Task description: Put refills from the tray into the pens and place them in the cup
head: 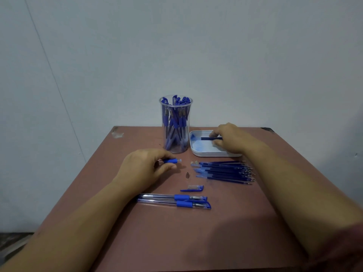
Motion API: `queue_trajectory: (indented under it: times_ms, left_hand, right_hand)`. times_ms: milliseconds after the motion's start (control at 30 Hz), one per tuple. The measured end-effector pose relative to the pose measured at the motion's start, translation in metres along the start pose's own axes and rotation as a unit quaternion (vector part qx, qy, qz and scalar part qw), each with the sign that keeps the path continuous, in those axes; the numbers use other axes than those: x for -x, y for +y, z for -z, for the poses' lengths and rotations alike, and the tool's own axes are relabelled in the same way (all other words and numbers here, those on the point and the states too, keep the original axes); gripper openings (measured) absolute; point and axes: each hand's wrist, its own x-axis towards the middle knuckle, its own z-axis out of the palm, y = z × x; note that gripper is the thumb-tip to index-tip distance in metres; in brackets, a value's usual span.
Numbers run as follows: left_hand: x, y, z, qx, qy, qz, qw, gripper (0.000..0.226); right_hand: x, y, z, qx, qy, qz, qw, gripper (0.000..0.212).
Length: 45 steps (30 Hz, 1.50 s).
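Note:
My left hand (145, 166) grips an open pen barrel (172, 160) with a blue grip, its end pointing right. Over the white tray (206, 153), my right hand (229, 137) pinches a dark blue refill (208, 138). A clear cup (175, 124) packed with several blue pens stands left of the tray. A metal pen tip (187, 175) and a blue cap (193, 188) lie loose on the table between my hands. Two capped pens (174, 200) lie side by side nearer to me.
A row of several dark blue refills (225, 171) lies on the brown table (196, 232) in front of the tray. The table's back edge meets a pale wall. The left table edge drops off to the floor.

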Motion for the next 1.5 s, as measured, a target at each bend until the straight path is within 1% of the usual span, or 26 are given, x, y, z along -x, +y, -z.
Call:
queue_trajectory:
  times_ms: [100,200,367,433,533,600,667,733,833,900,967,1100,1200,1300,1400,1500]
  left_hand:
    - [0.000,-0.001,-0.002,0.003,-0.001,-0.005,1.000,0.041]
    - [-0.001,-0.001,-0.002,0.002,0.001,-0.013,1.000,0.040]
    - [-0.001,0.001,-0.001,-0.004,-0.004,-0.016,1.000,0.025]
    - [0.000,0.002,0.000,-0.007,-0.004,-0.013,1.000,0.024]
    - [0.001,0.002,0.000,-0.004,-0.003,-0.005,1.000,0.025]
    - [0.001,0.001,0.000,0.001,-0.001,-0.001,1.000,0.032]
    - [0.001,0.001,-0.001,0.000,0.003,0.000,1.000,0.038]
    - [0.001,0.000,-0.002,-0.001,0.002,0.001,1.000,0.037]
    - [0.001,0.000,-0.001,-0.001,0.003,-0.003,1.000,0.037]
    - [0.002,0.000,0.000,0.002,0.001,0.000,1.000,0.032]
    - [0.002,0.001,0.001,0.010,0.002,0.000,1.000,0.034]
    - [0.003,0.005,0.002,0.028,0.012,0.003,1.000,0.029]
    - [0.005,0.011,0.004,0.046,0.027,-0.002,0.999,0.029]
    - [0.006,0.015,0.004,0.062,0.034,0.000,0.997,0.034]
    - [0.007,0.016,0.004,0.067,0.036,-0.003,0.997,0.037]
    - [0.007,0.016,0.005,0.067,0.036,-0.004,0.997,0.031]
  right_hand:
    - [-0.007,0.002,-0.003,-0.005,-0.035,-0.017,0.999,0.031]
    - [-0.011,0.002,-0.004,-0.010,-0.041,-0.024,0.999,0.032]
    - [-0.013,0.004,-0.008,-0.023,-0.033,-0.036,0.999,0.034]
    - [-0.014,0.005,-0.008,-0.023,-0.037,-0.041,0.998,0.035]
    - [-0.016,0.006,-0.009,-0.020,-0.034,-0.034,0.999,0.020]
    - [-0.017,0.006,-0.010,-0.024,-0.033,-0.035,0.999,0.009]
    - [-0.016,0.005,-0.009,-0.018,-0.040,-0.037,0.998,0.006]
    - [-0.013,0.003,-0.007,-0.017,-0.042,-0.034,0.998,0.006]
    - [0.000,-0.006,0.002,-0.036,-0.015,-0.003,0.999,0.006]
    - [0.015,-0.016,0.010,-0.052,0.009,0.027,0.998,0.003]
    - [0.035,-0.027,0.017,-0.082,0.036,0.057,0.994,0.001]
    - [0.079,-0.040,0.023,-0.143,0.071,0.092,0.983,0.005]
    - [0.101,-0.039,0.017,-0.192,0.104,0.105,0.970,0.009]
    - [0.111,-0.035,0.002,-0.248,0.137,0.111,0.953,0.021]
    - [0.115,-0.034,-0.010,-0.277,0.131,0.103,0.946,0.024]
    - [0.115,-0.036,-0.011,-0.292,0.134,0.097,0.942,0.025]
